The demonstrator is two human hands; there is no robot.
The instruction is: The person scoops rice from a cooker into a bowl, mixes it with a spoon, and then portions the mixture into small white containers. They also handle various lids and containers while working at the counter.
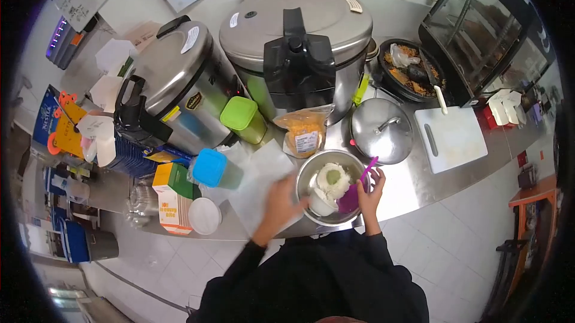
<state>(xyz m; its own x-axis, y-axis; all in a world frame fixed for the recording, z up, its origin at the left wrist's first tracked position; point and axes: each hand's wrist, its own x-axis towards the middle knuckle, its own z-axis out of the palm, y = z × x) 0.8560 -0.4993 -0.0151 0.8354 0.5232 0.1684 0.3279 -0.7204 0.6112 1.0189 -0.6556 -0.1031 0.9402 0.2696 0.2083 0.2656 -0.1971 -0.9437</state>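
A steel mixing bowl stands at the counter's front edge. In it lie white rice with a pale green patch on top, and a small white cup. My right hand is at the bowl's right rim, thumb and fingers closed on a purple rice paddle whose blade rests inside the bowl. Left of the bowl, my left hand is smeared by motion, thumb and fingers apart with nothing in them. Its thumb points at the white cup. Below it lies a sheet of white paper.
Large steel rice cookers line the back. A lidded pan, a cutting board and a pan of food stand right. Left are a blue-lidded tub, a green-lidded tub, a carton and a bagged orange food.
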